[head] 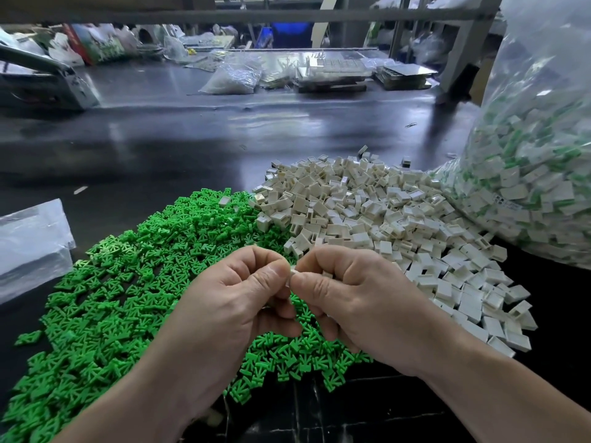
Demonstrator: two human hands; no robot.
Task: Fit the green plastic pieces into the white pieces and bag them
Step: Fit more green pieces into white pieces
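A wide heap of green plastic pieces (128, 276) covers the dark table at the left and front. A heap of white pieces (377, 212) lies to its right. My left hand (230, 302) and my right hand (355, 295) meet above the green heap, fingers curled. Between their thumbs and fingertips they pinch one small white piece (292, 272); most of it is hidden by the fingers, and I cannot tell whether a green piece is inside. A big clear bag (537, 174) holding assembled white-and-green pieces stands at the right.
A folded clear plastic bag (32, 244) lies at the left edge. Across the dark table (192, 139) at the back are more plastic bags (233, 78), stacked trays (332, 75) and clutter. A grey machine (44, 84) sits at the back left.
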